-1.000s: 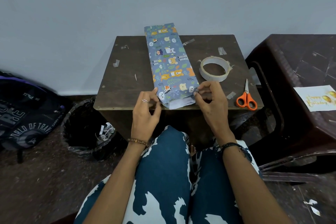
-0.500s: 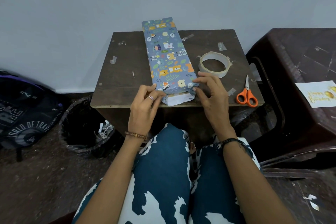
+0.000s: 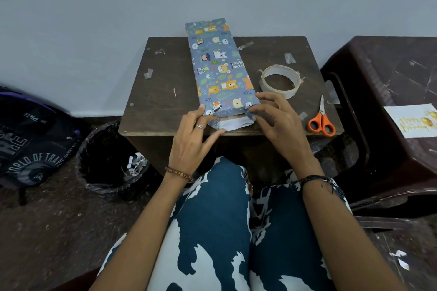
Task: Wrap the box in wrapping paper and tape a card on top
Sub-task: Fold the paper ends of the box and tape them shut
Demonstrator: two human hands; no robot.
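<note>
1. A long box (image 3: 218, 71) covered in blue wrapping paper (image 3: 224, 101) printed with cartoon animals is seen lying lengthwise on a small dark worktop (image 3: 163, 92), its far end reaching past the back edge toward the wall and its near end at the front edge.
2. At the near end the paper is unsealed, and the white underside of a flap (image 3: 233, 123) is exposed along the front edge of the worktop.
3. The left hand (image 3: 191, 142) is placed at the near left corner of the box; its fingers are extended rather than curled, with one fingertip on the printed top and another laid along the lower edge of the white flap. A ring is worn on one finger and a beaded bracelet on the wrist.
4. The right hand (image 3: 277, 123) is placed at the near right corner; the paper there is pinched and gathered between its thumb and fingertips, while the other fingers are spread above the box's edge.
5. A roll of clear tape (image 3: 280, 81) is lying flat on the worktop just right of the box, and orange-handled scissors (image 3: 321, 118) are lying near the front right corner.
6. Small scraps of tape are stuck here and there on the worktop surface.
7. A card (image 3: 412, 120) with gold lettering is resting on a dark plastic stool (image 3: 378, 73) to the right, well apart from the box.
8. A black-lined bin (image 3: 111, 160) and a dark backpack (image 3: 30, 134) are standing on the floor to the left.
</note>
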